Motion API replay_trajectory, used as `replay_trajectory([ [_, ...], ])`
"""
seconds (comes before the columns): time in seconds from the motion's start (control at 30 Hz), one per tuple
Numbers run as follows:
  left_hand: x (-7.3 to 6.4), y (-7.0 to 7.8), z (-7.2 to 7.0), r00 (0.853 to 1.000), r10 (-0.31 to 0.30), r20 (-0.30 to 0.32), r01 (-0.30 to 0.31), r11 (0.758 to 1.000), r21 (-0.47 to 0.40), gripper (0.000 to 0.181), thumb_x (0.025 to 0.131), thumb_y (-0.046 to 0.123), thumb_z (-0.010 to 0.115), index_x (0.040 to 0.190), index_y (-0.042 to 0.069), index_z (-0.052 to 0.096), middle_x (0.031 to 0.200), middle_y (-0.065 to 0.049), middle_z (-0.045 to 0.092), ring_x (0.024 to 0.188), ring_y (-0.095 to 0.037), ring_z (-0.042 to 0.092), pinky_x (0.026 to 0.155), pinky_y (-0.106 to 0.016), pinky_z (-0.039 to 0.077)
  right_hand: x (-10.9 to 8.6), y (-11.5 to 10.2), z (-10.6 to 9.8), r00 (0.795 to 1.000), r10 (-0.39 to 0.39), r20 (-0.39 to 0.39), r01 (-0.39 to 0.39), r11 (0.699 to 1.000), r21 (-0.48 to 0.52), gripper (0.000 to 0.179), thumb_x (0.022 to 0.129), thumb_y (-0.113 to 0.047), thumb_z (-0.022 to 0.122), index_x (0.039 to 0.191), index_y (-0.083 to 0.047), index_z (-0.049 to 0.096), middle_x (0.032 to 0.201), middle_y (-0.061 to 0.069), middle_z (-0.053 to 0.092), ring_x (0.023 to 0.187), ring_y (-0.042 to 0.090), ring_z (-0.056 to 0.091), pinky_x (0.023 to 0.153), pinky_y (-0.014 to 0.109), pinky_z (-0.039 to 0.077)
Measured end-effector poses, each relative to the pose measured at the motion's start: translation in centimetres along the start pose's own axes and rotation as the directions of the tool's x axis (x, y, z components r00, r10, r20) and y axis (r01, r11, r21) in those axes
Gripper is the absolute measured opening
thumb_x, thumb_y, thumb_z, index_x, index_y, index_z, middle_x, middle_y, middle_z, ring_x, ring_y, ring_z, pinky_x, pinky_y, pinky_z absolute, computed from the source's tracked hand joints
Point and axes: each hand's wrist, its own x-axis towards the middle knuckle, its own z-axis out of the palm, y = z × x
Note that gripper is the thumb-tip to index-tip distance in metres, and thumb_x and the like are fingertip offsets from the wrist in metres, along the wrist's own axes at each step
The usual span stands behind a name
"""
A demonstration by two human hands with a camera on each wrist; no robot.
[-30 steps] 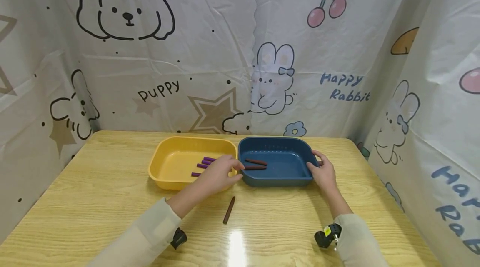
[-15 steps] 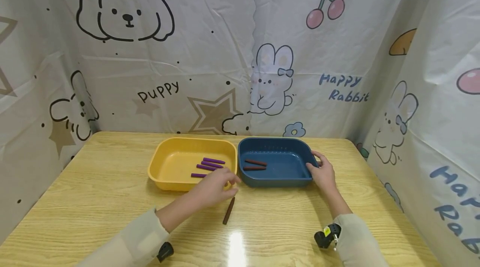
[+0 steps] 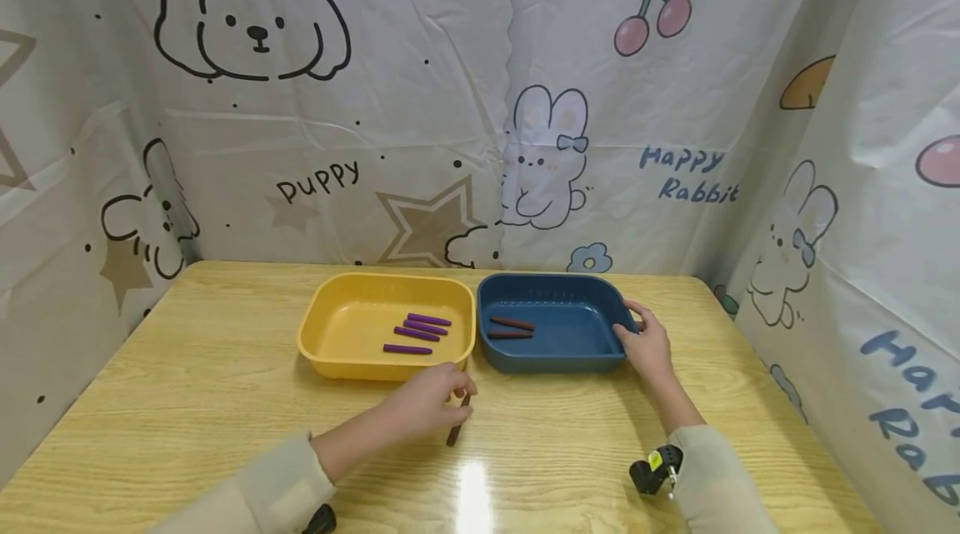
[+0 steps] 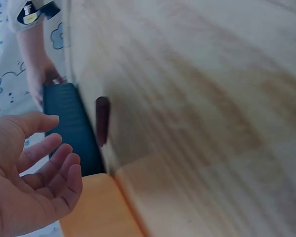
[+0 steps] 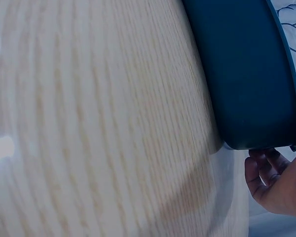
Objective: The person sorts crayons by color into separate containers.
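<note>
Head view: left hand (image 3: 427, 401) is reaching down to the brown stick (image 3: 457, 421) lying loose on the surface (image 3: 187, 401), just near of the yellow tray (image 3: 322, 351) — fingers (image 3: 459, 388) are bent over its far end and touching it, a real grip not visible. Right hand (image 3: 648, 348) is gripping the right rim of the blue tray (image 3: 555, 363), likely steadying it. Purple sticks (image 3: 416, 333) are lying in the yellow tray, two brown sticks (image 3: 512, 328) in the blue one — sorted by colour. Open wood is lying near and left of the trays.

Left wrist view: fingers (image 4: 49, 168) are spread and relaxed, holding nothing; the stick is lying beside the blue tray wall.

Right wrist view: fingertips (image 5: 261, 170) are curling under the blue tray's corner — bare surface alongside.
</note>
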Motion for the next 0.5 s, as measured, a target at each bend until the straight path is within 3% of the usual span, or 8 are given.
replay_trajectory([
  [0.33,-0.4,-0.5,1.2,0.995,-0.096,0.005,0.096,0.995,0.016,0.021,0.081,0.017,0.070,0.098,0.004,0.066,0.086,-0.006,0.060,0.079,-0.017,0.056,0.071,-0.031,0.049,0.0,0.1,0.1,1.000,0.016,0.006,-0.016,1.000,-0.002,0.051,0.093,-0.017,0.053,0.142,-0.015,0.039,0.128,0.025,0.050,0.114,0.034,0.051,0.088,0.038,0.046],
  [0.5,-0.6,-0.5,1.5,0.990,-0.139,0.001,0.139,0.990,0.027,0.030,0.080,0.021,0.072,0.102,0.002,0.066,0.092,-0.007,0.062,0.084,-0.018,0.058,0.077,-0.034,0.050,0.0,-0.1,0.0,1.000,0.004,-0.002,-0.004,1.000,-0.008,0.051,0.092,-0.017,0.053,0.142,-0.014,0.040,0.124,0.026,0.052,0.109,0.032,0.053,0.080,0.031,0.047],
])
